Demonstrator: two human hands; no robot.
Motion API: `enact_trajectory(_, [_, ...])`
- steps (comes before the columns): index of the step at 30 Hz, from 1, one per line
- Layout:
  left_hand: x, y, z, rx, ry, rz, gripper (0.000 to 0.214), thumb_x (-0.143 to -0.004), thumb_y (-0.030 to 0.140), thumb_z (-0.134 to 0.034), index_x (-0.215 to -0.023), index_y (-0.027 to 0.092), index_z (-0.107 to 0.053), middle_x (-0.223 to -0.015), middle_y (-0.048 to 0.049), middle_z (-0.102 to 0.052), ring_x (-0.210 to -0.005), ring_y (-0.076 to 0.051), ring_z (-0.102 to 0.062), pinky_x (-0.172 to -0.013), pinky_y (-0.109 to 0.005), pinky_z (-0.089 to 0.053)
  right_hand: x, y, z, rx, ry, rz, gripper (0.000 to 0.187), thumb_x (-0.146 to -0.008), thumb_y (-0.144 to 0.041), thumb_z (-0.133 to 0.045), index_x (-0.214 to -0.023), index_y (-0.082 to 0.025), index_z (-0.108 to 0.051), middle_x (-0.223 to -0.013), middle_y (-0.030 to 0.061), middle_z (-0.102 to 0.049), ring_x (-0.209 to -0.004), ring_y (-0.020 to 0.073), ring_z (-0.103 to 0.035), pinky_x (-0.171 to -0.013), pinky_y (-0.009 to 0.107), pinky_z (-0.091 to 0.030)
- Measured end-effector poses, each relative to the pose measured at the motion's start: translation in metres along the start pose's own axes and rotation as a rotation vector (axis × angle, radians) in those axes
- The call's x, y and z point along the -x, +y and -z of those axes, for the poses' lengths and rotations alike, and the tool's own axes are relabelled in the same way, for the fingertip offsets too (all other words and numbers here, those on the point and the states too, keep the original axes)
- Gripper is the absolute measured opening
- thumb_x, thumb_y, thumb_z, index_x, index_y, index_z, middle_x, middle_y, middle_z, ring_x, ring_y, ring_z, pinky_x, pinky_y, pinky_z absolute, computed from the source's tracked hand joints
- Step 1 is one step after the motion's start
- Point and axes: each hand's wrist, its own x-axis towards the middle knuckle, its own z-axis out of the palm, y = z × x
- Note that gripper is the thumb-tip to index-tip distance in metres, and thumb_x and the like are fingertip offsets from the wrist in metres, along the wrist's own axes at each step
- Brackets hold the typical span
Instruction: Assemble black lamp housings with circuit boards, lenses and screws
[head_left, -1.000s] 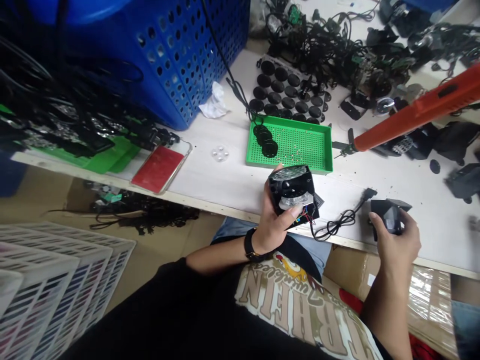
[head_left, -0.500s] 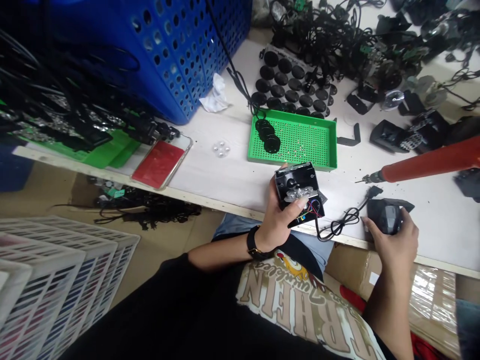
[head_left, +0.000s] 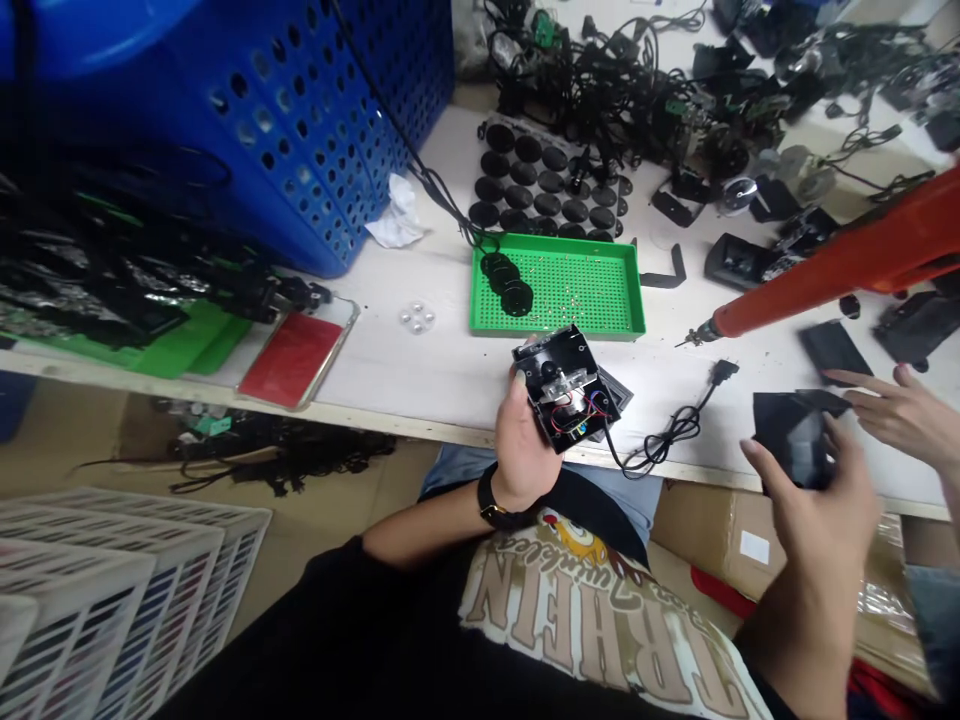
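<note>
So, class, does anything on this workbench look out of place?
A crumpled white tissue lies on the bench against the blue crate, odd among the black cables; it looks like litter, not a part.

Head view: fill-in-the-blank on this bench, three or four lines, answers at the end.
The left hand holds an open black box, with a ____ on that wrist.
The perforated tray behind the box is ____.
The electric screwdriver has a ____ body.
A co-worker's hand reaches in from the ____ side of the view.
Answers: watch; green; orange; right.
</note>
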Motion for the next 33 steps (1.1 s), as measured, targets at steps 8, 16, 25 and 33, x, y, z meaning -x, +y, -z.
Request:
enact_trajectory(8, [0.007,-0.021,-0.005,0.044,-0.08,-0.07,0.05,-0.1,0.065,-0.05,-0.14,0.038,-0.063,-0.156,0.0014,-0.06,-0.157,-0.029,-0.043,-0.124,-0.052,-0.045,0.042,-0.105,0.008,-0.389,-0.186,0.44,0.096,-0.069,-0.066,-0.089,-0.15,-0.025,-0.056,-0.131,0.0129,-0.069,-0.116,0.0345,-0.067,-0.104,0.056,-0.055])
enact_trajectory(16, [0.023,-0.021,-0.003,0.023,-0.11,-0.081,0.068,-0.095,0.073,-0.059,-0.153,0.041,-0.05,-0.168,0.0036,-0.048,-0.163,-0.03,-0.033,-0.134,-0.054,-0.029,0.046,-0.131,-0.024,-0.424,-0.211,0.684,0.098,-0.074,-0.062,-0.088,-0.155,-0.024,-0.049,-0.143,0.016,-0.064,-0.132,0.037,-0.063,-0.113,0.06,-0.05])
enact_trajectory(25, [0.028,-0.024,0.009,0.062,-0.22,-0.131,0.063,-0.103,0.064,-0.052,-0.16,0.041,-0.041,-0.17,0.0007,-0.044,-0.162,-0.028,-0.035,-0.135,-0.051,-0.026,0.052,-0.134,-0.032,-0.395,-0.297,0.722,0.096,-0.076,-0.061,-0.088,-0.155,-0.026,-0.047,-0.142,0.0138,-0.064,-0.13,0.0345,-0.063,-0.111,0.056,-0.052])
enact_trajectory(33, [0.027,-0.021,0.011,0.007,-0.22,-0.12,0.07,-0.102,0.068,-0.05,-0.163,0.039,-0.034,-0.175,-0.0002,-0.035,-0.164,-0.029,-0.029,-0.134,-0.049,-0.027,0.055,-0.133,-0.035,-0.385,-0.331,0.651,0.094,-0.076,-0.061,-0.087,-0.154,-0.025,-0.048,-0.138,0.0133,-0.065,-0.126,0.0348,-0.064,-0.11,0.057,-0.051])
